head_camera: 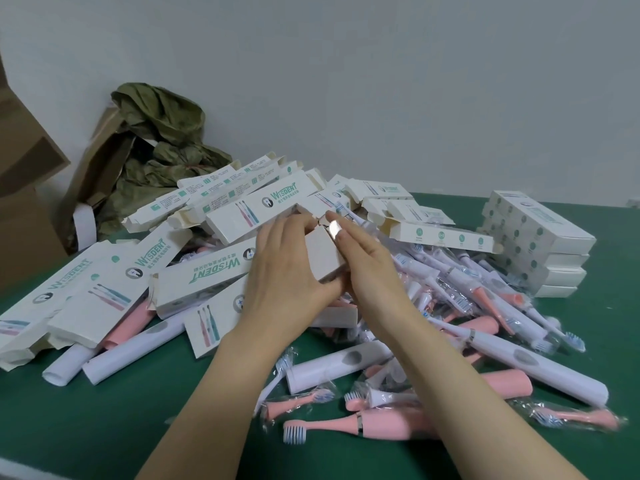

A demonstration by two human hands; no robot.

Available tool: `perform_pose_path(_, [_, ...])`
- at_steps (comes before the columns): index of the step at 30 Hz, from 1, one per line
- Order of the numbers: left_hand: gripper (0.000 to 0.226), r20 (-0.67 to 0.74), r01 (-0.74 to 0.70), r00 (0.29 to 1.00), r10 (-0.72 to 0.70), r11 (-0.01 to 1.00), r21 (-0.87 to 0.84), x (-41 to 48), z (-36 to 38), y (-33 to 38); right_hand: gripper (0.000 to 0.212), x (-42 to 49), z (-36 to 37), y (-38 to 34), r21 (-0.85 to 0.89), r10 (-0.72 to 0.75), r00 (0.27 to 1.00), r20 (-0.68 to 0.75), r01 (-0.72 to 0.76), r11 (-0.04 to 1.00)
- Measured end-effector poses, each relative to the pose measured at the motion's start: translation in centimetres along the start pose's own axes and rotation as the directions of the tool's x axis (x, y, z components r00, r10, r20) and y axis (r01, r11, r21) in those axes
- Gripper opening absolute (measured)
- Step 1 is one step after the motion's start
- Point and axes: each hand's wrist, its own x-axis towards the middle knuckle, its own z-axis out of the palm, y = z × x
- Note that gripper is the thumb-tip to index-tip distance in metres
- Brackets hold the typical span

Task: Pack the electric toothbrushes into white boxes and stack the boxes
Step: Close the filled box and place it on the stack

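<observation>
Grey wall (pixel 346 81) backs a green tabletop (pixel 104 427).

1. Far left: brown cartons (pixel 24 168) stand against the wall. Just beside them lies crumpled green wrapping (pixel 159 133).
2. Left to centre: open, printed empty boxes (pixel 86 299) lie in a loose pile. A few handles show from under them.
3. Centre: the left hand (pixel 287 268) grips a plain-faced box (pixel 323 252), with its fingers curled round the left side and near end. The box is raised above the pile, between the two hands. Its long axis runs away from the person, with the far end higher.
4. The right hand (pixel 367 261) is not closed. Its fingers are extended, and the thumb and forefinger tips touch the far right edge of the box. This looks like flap closing. Whether the box is loaded cannot be seen.
5. Front and right: loose toothbrushes (pixel 346 368), white and pink, and bagged brush heads lie under and beside the forearms, mostly pointing right.
6. Far right: a stack (pixel 540 244) of closed boxes sits well apart from the hands.

The stack lies to the right of the held box, so the right hand is the nearer one for placing. The box probably needs to be turned level, with its long axis matched to the stacked boxes.
</observation>
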Motion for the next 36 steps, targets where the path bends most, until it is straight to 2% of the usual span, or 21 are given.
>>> perform_pose_path(4, [0.048,-0.054,0.114,0.991,-0.122,0.984,-0.136,0.1,-0.2,0.8,0.036,-0.1,0.2,0.4,-0.107,-0.131,0.991,0.001,0.13,0.986])
perform_pose_path(7, [0.048,-0.062,0.139,0.986,-0.152,0.975,-0.175,0.1,-0.4,1.2,0.035,-0.2,0.0,0.4,-0.242,-0.19,0.982,-0.009,0.182,0.953])
perform_pose_path(10, [0.047,-0.073,0.125,0.988,-0.14,0.977,-0.173,0.1,-0.6,1.2,0.049,0.2,-0.7,-0.3,-0.062,-0.085,0.992,0.088,0.091,0.994])
perform_pose_path(12, [0.047,-0.08,0.119,0.988,-0.136,0.976,-0.181,0.0,-0.6,1.3,0.053,0.3,-0.8,-0.6,-0.041,-0.083,0.991,0.106,0.087,0.995])
perform_pose_path(15, [0.046,-0.093,0.117,0.986,-0.136,0.974,-0.192,-0.1,-0.5,1.5,0.041,0.1,-0.3,0.1,-0.188,-0.199,0.978,0.057,0.206,0.96])
perform_pose_path(17, [0.042,-0.108,0.114,0.985,-0.136,0.975,-0.19,-0.1,-0.6,1.3,0.031,-0.4,0.3,0.4,-0.28,-0.26,0.959,0.11,0.281,0.918])
perform_pose_path(22, [0.034,-0.139,0.096,0.984,-0.113,0.988,-0.121,-0.2,0.0,0.9,0.039,-0.7,0.4,0.6,-0.483,-0.319,0.936,0.149,0.35,0.803])
perform_pose_path(25, [0.042,-0.048,0.078,0.995,-0.083,0.991,-0.111,-0.1,0.0,0.4,0.039,-0.5,0.2,0.2,-0.541,-0.297,0.948,0.117,0.312,0.781])
perform_pose_path(27, [0.064,0.079,0.027,0.996,-0.031,0.999,0.046,-0.1,-0.2,-0.8,0.038,-0.2,-0.4,-0.3,-0.528,-0.292,0.956,0.028,0.262,0.808])
perform_pose_path(29, [0.073,0.155,-0.011,0.988,-0.022,0.977,0.212,-0.2,-0.4,-1.8,0.038,0.1,-1.4,-0.9,-0.476,-0.298,0.953,-0.048,0.24,0.846])
perform_pose_path(31, [0.069,0.156,-0.001,0.987,-0.034,0.975,0.221,-0.1,-0.4,-2.2,0.038,0.2,-2.0,-1.4,-0.47,-0.296,0.955,-0.003,0.26,0.843])
perform_pose_path(33, [0.064,0.15,-0.012,0.989,-0.016,0.983,0.182,0.2,-0.5,-2.3,0.034,0.0,-2.2,-1.4,-0.505,-0.307,0.946,0.1,0.315,0.804])
perform_pose_path(36, [0.057,0.184,-0.023,0.983,-0.008,0.986,0.166,0.8,-1.2,-2.0,0.034,0.0,-2.0,-1.4,-0.55,-0.312,0.936,0.16,0.347,0.759])
